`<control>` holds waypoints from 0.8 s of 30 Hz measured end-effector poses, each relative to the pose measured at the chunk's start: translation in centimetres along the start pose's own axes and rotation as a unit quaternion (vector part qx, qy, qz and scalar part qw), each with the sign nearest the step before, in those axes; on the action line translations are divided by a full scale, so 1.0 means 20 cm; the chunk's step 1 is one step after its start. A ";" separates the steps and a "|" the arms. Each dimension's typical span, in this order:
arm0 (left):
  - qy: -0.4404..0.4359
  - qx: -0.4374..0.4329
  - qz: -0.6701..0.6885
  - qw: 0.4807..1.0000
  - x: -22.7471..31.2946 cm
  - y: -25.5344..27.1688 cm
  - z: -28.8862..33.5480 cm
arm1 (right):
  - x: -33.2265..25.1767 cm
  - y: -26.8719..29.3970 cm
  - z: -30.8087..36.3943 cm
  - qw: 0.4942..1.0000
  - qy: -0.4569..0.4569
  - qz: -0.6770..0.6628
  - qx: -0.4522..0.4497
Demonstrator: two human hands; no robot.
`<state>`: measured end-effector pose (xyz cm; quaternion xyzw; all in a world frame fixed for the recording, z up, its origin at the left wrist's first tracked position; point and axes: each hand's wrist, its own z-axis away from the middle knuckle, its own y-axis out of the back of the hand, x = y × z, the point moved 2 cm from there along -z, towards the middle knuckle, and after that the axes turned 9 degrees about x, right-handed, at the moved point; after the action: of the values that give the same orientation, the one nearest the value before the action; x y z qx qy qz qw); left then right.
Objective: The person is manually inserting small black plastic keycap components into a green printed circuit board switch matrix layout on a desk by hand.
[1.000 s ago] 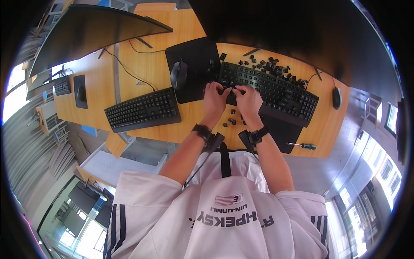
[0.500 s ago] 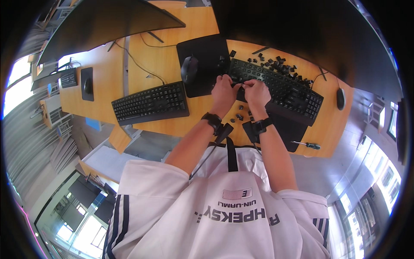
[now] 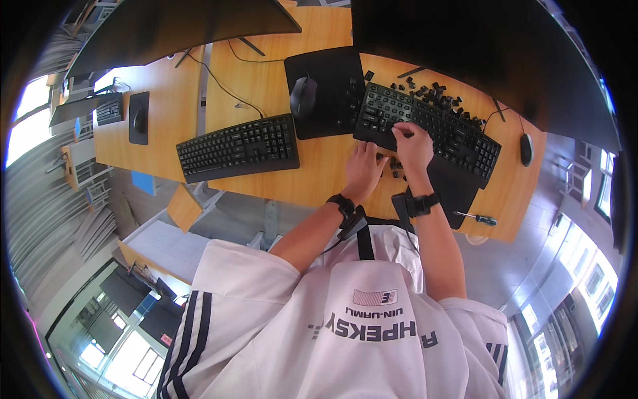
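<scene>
A black keyboard [image 3: 458, 133] lies slanted across the desk, some of its key positions looking bare. Over its front left part is my right hand [image 3: 415, 147], thumb and fingers pinched together; anything between the fingertips is too small to make out. My left hand [image 3: 363, 171] rests on the wood just in front of the keyboard's left end, fingers stretched out and holding nothing visible. Loose black keycaps [image 3: 397, 166] lie between my two hands. More keycaps [image 3: 438, 96] are heaped along the keyboard's far edge.
Left of my hands lie a mouse pad [image 3: 325, 66] with a black mouse [image 3: 304, 96] and a second keyboard [image 3: 239, 147]. A screwdriver [image 3: 477, 218] lies at the near right edge, and another mouse [image 3: 526, 150] at the far right. Large monitors [image 3: 465, 46] stand behind.
My hands were together at the keyboard's left end and have parted. The left came back toward me onto the desk; the right shifted right over the keys. The view moved slightly.
</scene>
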<state>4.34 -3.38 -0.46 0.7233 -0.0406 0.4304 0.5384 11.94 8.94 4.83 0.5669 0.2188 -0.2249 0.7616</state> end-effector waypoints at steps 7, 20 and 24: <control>0.069 -0.018 0.009 0.997 -0.04 -0.08 0.00 | 0.25 0.13 0.23 0.995 -0.008 -0.073 0.074; 0.224 -0.148 0.379 0.885 -0.01 0.10 0.01 | 0.34 0.04 0.34 0.949 0.024 -0.267 -0.167; 0.243 -0.200 0.374 0.872 -0.04 0.18 0.01 | 0.25 0.01 0.39 0.947 0.027 -0.258 -0.188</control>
<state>2.04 -5.37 1.65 0.4036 -0.2615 0.7444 0.4632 16.73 0.92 4.04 0.3436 0.4168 -0.3533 0.7638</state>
